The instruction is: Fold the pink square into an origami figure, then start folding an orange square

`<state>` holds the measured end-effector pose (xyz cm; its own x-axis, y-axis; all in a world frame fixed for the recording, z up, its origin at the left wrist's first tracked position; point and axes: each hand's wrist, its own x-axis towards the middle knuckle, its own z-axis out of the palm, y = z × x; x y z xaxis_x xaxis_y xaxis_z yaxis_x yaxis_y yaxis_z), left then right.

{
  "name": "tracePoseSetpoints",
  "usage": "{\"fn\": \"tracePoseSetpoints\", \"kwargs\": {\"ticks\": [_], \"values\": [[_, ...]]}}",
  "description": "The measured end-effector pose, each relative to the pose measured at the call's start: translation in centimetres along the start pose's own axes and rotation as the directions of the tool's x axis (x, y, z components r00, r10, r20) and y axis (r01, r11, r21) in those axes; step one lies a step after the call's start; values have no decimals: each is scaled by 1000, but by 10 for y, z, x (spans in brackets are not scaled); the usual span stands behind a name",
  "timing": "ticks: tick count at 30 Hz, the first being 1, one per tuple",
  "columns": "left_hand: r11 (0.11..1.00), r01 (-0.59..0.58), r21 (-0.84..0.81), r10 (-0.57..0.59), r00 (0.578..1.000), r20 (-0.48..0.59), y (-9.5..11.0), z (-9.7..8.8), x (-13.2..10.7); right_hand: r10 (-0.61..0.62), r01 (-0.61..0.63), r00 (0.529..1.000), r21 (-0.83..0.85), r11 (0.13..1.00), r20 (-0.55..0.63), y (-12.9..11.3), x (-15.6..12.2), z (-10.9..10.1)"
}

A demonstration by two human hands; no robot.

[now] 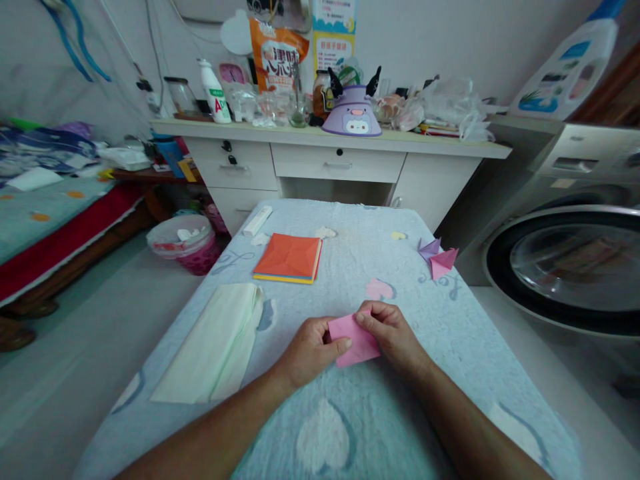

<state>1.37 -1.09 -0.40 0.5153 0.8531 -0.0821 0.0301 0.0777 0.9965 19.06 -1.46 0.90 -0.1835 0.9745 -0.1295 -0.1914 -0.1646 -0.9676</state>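
A folded pink paper (353,342) lies on the light blue cloth-covered table (450,333) in front of me. My left hand (313,350) pinches its left edge, thumb pressed on top. Over the paper's right side rests my right hand (393,333), fingers curled and pressing down on the upper edge. Both hands are closed on the paper.
A stack of coloured paper squares (289,259), orange on top, lies further back. Two folded paper shapes, purple (429,249) and pink (443,262), sit at the right. A folded white cloth (220,343) lies at the left. A desk (340,160), washing machine (570,267) and bin (183,243) surround the table.
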Motion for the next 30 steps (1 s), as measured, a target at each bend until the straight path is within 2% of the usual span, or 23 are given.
{"fn": "tracePoseSetpoints", "kwargs": {"ticks": [2, 6, 9, 12, 14, 20, 25, 30], "values": [[1000, 5, 2, -5, 1000, -6, 0, 0, 0, -11, 12, 1000, 12, 1000, -10, 0, 0, 0], [998, -7, -63, 5, 1000, -25, 3, -1, 0, -124, 127, 986, 24, 992, -108, -1, 2, -3], [995, -10, -100, 0, 995, -98, 4, -3, 0, -146, 155, 979, 51, 987, -141, -2, 4, -7], [994, 3, -109, -27, 977, -213, 5, -5, 0, -149, 162, 981, 101, 982, -126, 0, 3, -9], [992, -6, -127, -26, 968, -251, 7, -6, 1, -171, 182, 979, 97, 979, -110, 2, 2, -8], [986, -46, -159, -2, 957, -291, 8, -6, 2, -229, 229, 973, -18, 973, -38, 6, 0, -3], [971, -136, -195, 69, 946, -318, 7, -5, 0, -229, 227, 973, -66, 972, -35, 4, 1, 0], [977, -176, -121, 130, 939, -317, 5, -4, -4, -230, 226, 972, -77, 971, -45, 6, 2, -2]]}}
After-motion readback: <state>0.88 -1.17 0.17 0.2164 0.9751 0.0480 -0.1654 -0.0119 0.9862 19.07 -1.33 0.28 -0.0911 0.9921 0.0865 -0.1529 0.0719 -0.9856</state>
